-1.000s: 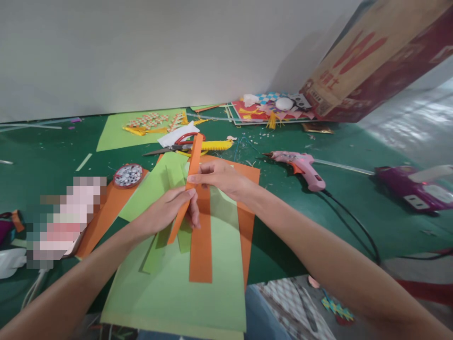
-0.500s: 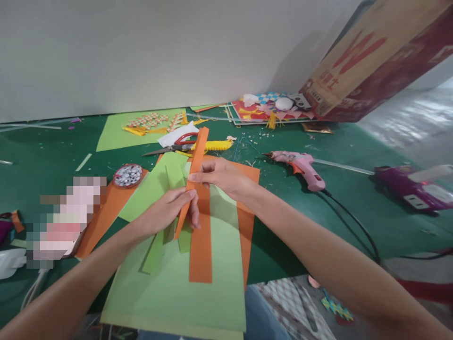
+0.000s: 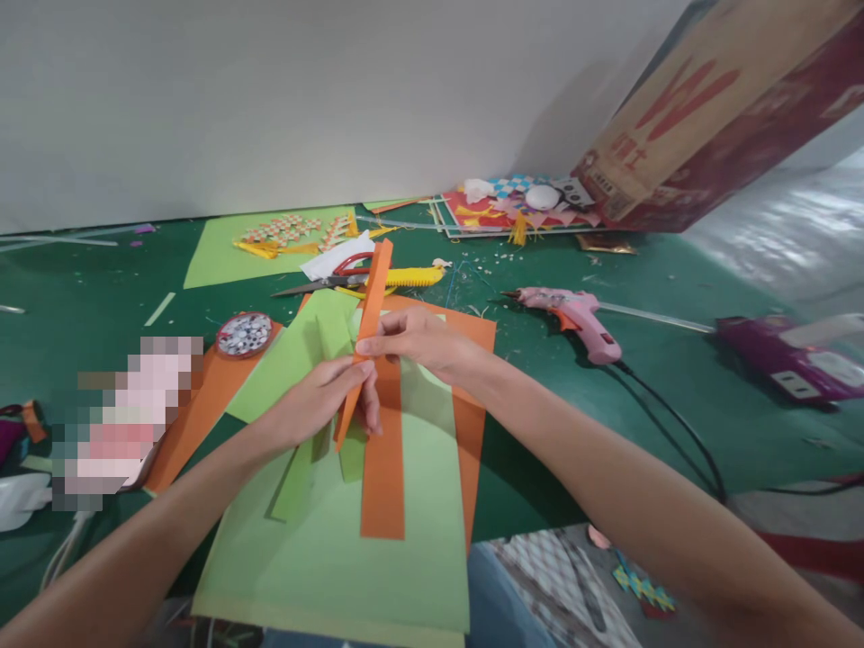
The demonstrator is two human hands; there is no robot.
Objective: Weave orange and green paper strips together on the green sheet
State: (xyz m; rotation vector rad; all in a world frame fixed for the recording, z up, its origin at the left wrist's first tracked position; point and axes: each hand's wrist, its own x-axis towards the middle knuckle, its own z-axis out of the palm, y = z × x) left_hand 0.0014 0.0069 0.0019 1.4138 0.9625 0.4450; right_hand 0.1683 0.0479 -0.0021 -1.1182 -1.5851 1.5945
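An orange paper strip (image 3: 376,292), narrow and seemingly folded lengthwise, is held tilted above the papers. My left hand (image 3: 341,396) grips its lower part between thumb and fingers. Just above, my right hand (image 3: 411,339) pinches the same strip near its middle. Beneath them lies a wider flat orange strip (image 3: 383,486) on a light green sheet (image 3: 303,576). Green paper strips (image 3: 293,486) rest on that sheet by my left hand, partly hidden by it. An orange sheet (image 3: 472,414) sticks out from under the green one at the right.
Beyond my hands lie scissors (image 3: 314,286) and a yellow-handled cutter (image 3: 418,276). A pink glue gun (image 3: 573,319) with its cord is at right, near a purple power strip (image 3: 789,360). A round case of googly eyes (image 3: 244,335) sits at left. A paper bag (image 3: 715,117) stands at the back right.
My right hand has slid slightly down and left along the orange strip. The strip's upper end has shifted a little left; my left hand stays almost still.
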